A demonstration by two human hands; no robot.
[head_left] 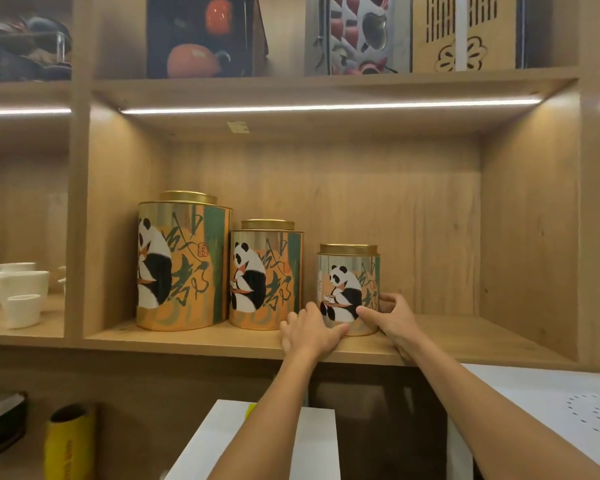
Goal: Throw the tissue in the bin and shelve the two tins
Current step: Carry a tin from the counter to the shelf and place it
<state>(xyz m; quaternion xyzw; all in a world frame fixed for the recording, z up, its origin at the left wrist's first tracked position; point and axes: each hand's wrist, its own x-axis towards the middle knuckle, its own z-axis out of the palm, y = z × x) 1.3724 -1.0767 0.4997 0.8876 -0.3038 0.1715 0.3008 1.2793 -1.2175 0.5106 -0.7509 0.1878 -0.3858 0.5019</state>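
Three panda-printed tins with gold lids stand upright in a row on the wooden shelf: a large tin, a medium tin and a small tin at the right end. My left hand presses against the small tin's lower left side. My right hand wraps its lower right side, thumb on the front. Both hands grip this tin, which rests on the shelf board. No tissue or bin is in view.
White cups sit in the compartment to the left. Boxed tea sets fill the shelf above. A white box and a white perforated surface lie below my arms; a yellow roll stands at lower left.
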